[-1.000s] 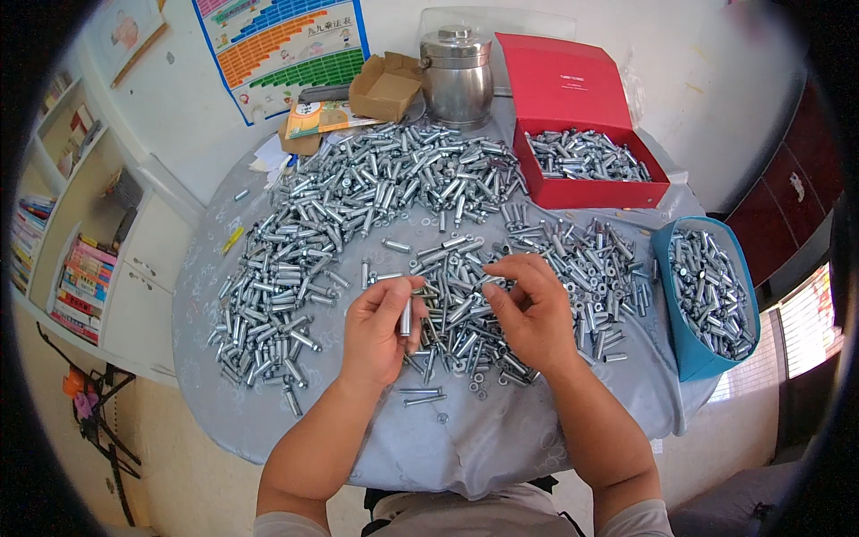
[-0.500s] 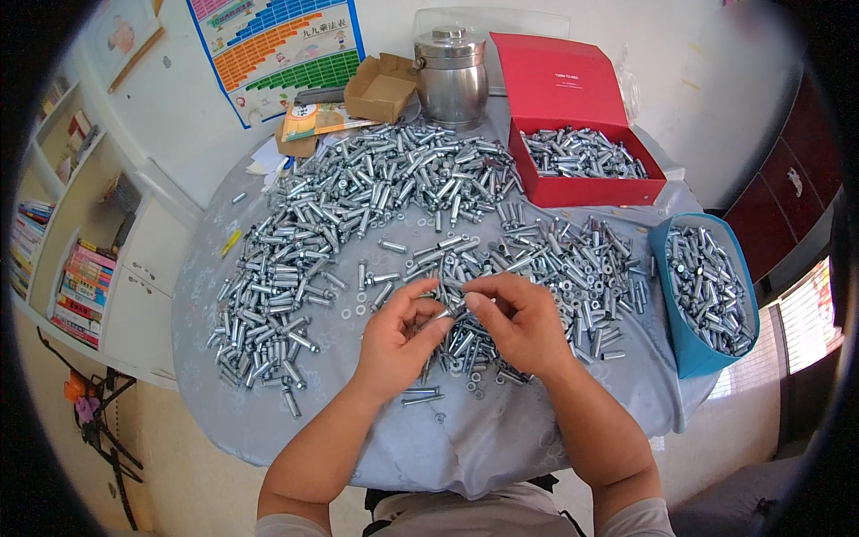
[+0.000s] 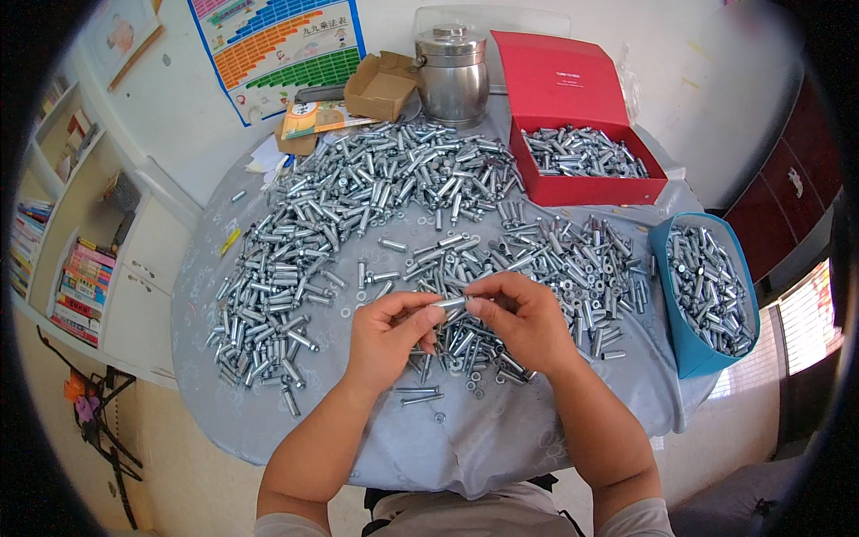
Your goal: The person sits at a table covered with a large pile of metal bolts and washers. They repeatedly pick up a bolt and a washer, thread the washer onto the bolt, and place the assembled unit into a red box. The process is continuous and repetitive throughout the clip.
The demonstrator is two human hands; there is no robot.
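Between my two hands lies a silvery metal expansion bolt (image 3: 450,304), held roughly level above the table. My left hand (image 3: 383,338) pinches its left end between thumb and fingers. At the other end the thumb and fingertips of my right hand (image 3: 528,324) close on it, covering that tip. Beneath and around my hands spreads a loose heap of metal sleeves, bolts and washers (image 3: 586,268). A larger pile of similar bolts (image 3: 362,192) curves along the far and left side of the table. Two bolts (image 3: 419,395) lie apart near my left wrist.
A red box (image 3: 591,191) with its lid up holds many bolts at the back right. Nearer stands a blue bin (image 3: 702,358), also filled. A metal pot (image 3: 452,80), a small cardboard box (image 3: 380,88) and a yellow cutter (image 3: 231,242) rest on the grey tablecloth (image 3: 501,438).
The fingers of my left hand have shifted and straightened, and the hand has moved slightly left. The bolt now lies level and more exposed between both hands. My right hand has hardly moved.
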